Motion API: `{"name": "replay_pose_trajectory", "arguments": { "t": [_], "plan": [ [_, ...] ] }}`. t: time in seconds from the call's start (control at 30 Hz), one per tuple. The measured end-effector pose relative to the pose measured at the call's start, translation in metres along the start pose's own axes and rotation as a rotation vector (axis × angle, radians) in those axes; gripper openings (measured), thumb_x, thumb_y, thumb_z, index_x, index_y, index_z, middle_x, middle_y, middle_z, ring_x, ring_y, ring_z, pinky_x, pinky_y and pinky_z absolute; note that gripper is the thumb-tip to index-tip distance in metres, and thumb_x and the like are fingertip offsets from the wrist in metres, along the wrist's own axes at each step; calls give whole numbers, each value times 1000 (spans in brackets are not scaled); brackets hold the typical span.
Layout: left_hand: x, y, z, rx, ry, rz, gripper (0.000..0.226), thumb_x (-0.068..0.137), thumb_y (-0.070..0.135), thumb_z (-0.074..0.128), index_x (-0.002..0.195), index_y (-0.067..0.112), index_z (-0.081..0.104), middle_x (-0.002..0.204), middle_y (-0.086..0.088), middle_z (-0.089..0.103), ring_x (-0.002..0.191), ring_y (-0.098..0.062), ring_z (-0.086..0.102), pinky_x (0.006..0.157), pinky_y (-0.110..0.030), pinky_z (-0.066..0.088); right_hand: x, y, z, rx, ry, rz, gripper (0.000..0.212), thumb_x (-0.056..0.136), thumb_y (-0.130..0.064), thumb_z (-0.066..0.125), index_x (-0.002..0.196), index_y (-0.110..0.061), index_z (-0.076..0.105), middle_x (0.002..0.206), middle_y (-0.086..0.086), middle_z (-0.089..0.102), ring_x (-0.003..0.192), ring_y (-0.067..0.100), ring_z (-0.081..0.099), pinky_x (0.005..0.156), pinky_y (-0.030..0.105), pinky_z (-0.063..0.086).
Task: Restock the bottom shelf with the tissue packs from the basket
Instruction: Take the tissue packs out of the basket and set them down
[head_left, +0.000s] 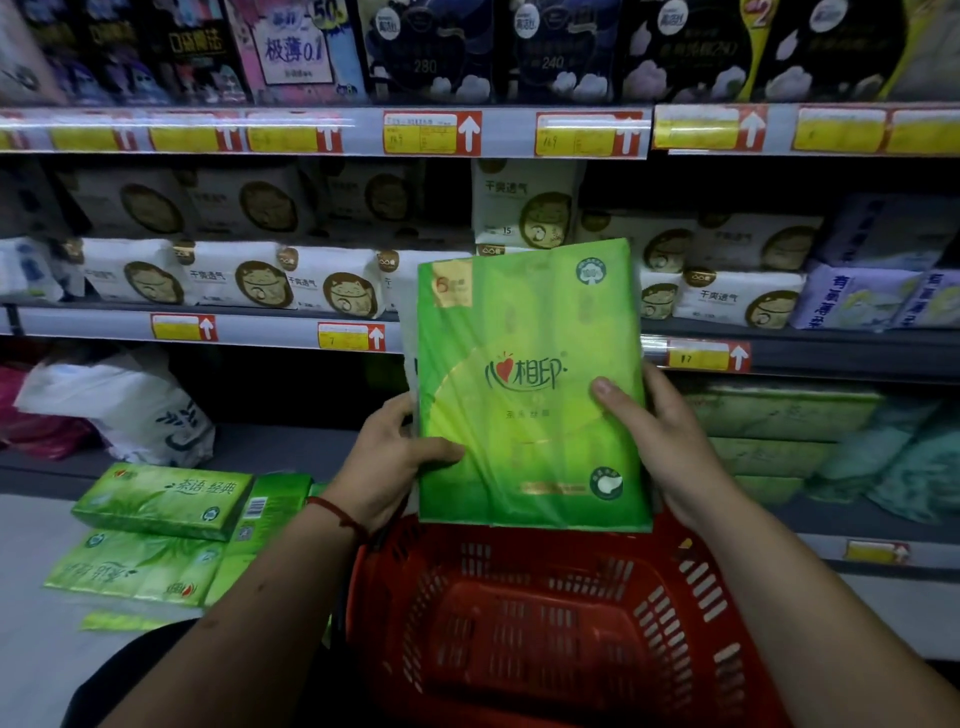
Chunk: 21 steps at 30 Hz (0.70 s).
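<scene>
As our left hand (384, 457) and right hand (662, 441) curl their fingers round the long sides of the upright flat green plastic tissue pack (530, 384), the dark bottom shelf (280, 447) lies just beyond.

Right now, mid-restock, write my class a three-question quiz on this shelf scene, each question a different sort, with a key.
1. True or false: only one hand holds the upright green tissue pack.
2. Where is the red basket? A) on the middle shelf B) below the held pack C) behind the shelf.
3. Fill in: more green packs lie on the basket's ___ side.
Key: 1 false: the left hand and right hand both grip it. 2 B. 3 left.
</scene>
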<state>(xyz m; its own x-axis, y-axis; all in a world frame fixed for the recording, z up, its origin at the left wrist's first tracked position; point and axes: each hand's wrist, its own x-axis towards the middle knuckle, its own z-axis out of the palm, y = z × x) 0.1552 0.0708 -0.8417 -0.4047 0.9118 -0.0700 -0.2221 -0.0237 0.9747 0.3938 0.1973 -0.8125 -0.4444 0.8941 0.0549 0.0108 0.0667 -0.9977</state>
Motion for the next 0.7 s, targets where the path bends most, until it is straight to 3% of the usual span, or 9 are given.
{"name": "replay_pose_trajectory", "arguments": {
  "t": [0.07,0.13,0.27,0.37,0.53,0.6,0.7],
  "plan": [
    [0,-3,2,-10,70,-7,51,68,-5,80,118,-4,66,112,-27,73,104,-49,70,88,-54,59,1,6,4,-217,9,-21,53,85,-60,72,134,-46,58,133,-7,61,117,15,64,95,37,56],
    [-2,-3,1,-63,137,-11,37,81,-4,76,117,-6,67,114,-26,73,105,-45,71,92,-54,58,-2,6,8,-453,46,-50,63,80,-69,67,137,-43,57,128,-2,48,123,18,51,104,40,48],
    [-3,9,-16,-75,270,64,41,85,-3,74,122,-4,58,120,-24,71,109,-41,70,93,-55,58,-5,-6,18,-550,23,-87,59,83,-58,73,136,-35,62,118,1,49,110,15,52,93,31,44],
    [-7,22,-29,-83,296,161,52,85,16,79,130,6,55,124,-15,71,110,-32,72,91,-49,59,0,-11,32,-649,-31,-147,67,73,-64,79,131,-36,65,117,0,60,106,16,60,87,34,50],
    [-23,44,-50,-135,313,235,57,88,40,69,137,14,58,129,-3,72,119,-20,69,99,-48,56,8,-30,74,-654,-80,-189,42,78,-37,87,117,-24,74,102,-7,67,92,14,64,81,31,54],
    [-30,49,-69,-165,303,215,61,93,48,67,143,16,54,138,-4,66,128,-23,63,104,-54,51,12,-37,90,-538,-151,-144,41,80,-39,85,117,-25,74,101,-13,72,95,10,69,83,30,56],
    [-43,52,-95,-197,356,177,68,94,65,53,149,26,49,144,0,61,132,-26,59,92,-63,53,15,-39,120,-336,-300,-83,56,74,-50,86,123,-30,68,108,-19,72,97,-3,67,78,17,52]
  ]
}}
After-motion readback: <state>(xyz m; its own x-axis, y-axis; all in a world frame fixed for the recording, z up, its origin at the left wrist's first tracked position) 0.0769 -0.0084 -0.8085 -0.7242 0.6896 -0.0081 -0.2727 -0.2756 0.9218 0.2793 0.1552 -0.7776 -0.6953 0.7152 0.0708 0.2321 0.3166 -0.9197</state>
